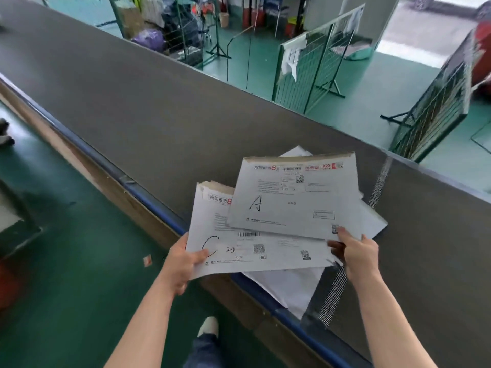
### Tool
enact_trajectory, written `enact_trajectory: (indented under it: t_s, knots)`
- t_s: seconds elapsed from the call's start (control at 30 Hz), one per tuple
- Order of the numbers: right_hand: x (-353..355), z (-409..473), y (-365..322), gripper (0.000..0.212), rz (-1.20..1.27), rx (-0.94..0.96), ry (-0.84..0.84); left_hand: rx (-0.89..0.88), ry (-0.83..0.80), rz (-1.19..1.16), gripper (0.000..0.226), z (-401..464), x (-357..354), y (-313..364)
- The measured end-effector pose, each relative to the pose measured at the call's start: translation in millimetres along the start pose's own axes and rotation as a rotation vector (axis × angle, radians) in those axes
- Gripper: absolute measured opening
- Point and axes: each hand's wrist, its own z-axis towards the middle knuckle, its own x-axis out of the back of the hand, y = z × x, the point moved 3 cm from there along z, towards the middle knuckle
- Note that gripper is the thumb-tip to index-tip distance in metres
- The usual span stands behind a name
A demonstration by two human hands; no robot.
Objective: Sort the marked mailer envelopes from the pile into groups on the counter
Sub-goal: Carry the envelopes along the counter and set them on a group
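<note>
Your left hand (182,264) holds the envelope marked "C" (239,235) at its lower left corner, with the thumb pressed on top and the other fingers curled under it. Your right hand (357,254) pinches the lower right corner of the envelope marked "A" (295,200), thumb on top, and this envelope lies partly over the "C" one. Below both, the pile of white envelopes (287,288) rests on the dark counter (159,110), and it hangs a little over the blue edge (159,208).
</note>
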Motion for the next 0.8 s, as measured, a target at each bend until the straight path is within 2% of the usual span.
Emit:
enact_trajectory:
  t_s: [0.23,0.33,0.4,0.5,0.53,0.67,0.8]
  knots:
    - [-115.4,23.2,-25.5,0.007,0.018,-0.025,0.069,0.15,-0.179,0.11,0.042,67.2,55.1,35.1]
    - [-140.3,39.4,-30.0,0.006,0.02,-0.059,0.097,0.189,-0.271,0.176,0.043,81.0,65.9,34.6]
    - [-143.6,44.6,-26.0,0.011,-0.08,-0.078,0.094,0.211,-0.322,0.221,0.043,83.6,63.7,33.6]
    - [-114.3,37.0,-11.4,0.051,-0.471,-0.038,0.179,0.239,-0.423,0.254,0.045,85.7,46.5,32.7]
    - [-97.5,25.8,-7.2,0.057,-0.539,-0.048,0.218,0.236,-0.466,0.278,0.047,86.1,36.1,34.1]
    - [-9.6,-27.8,20.1,0.052,-0.577,-0.039,0.371,0.198,-0.621,0.36,0.051,82.1,-18.2,40.5]
    - [96.9,-102.0,57.0,0.055,-0.453,-0.013,0.602,0.14,-0.758,0.384,0.063,44.3,-95.6,31.5]
